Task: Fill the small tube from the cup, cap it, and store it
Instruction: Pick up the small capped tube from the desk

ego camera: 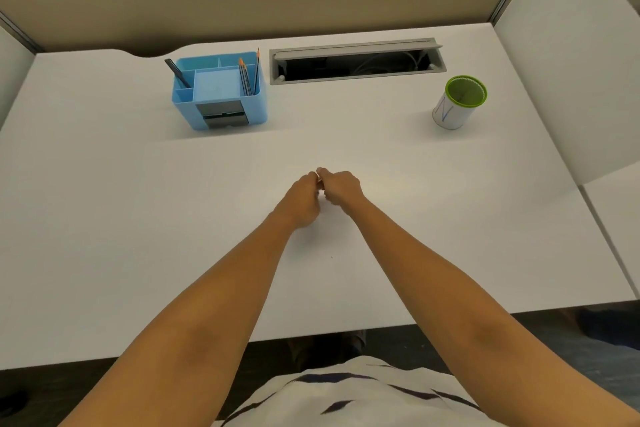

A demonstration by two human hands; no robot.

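While both hands, left point(302, 196) and right point(341, 188), met curled at desk point(104, 218) centre, grip contents couldn't be told; tube hidden. Cup point(458, 104) stood upright at 2 o'clock, organizer point(221, 94) at 11.

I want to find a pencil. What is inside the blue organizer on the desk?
The blue organizer holds orange-tipped pencils in its right compartment and a dark pen in the left one. The middle compartment looks empty. The walls hide the compartment bottoms.
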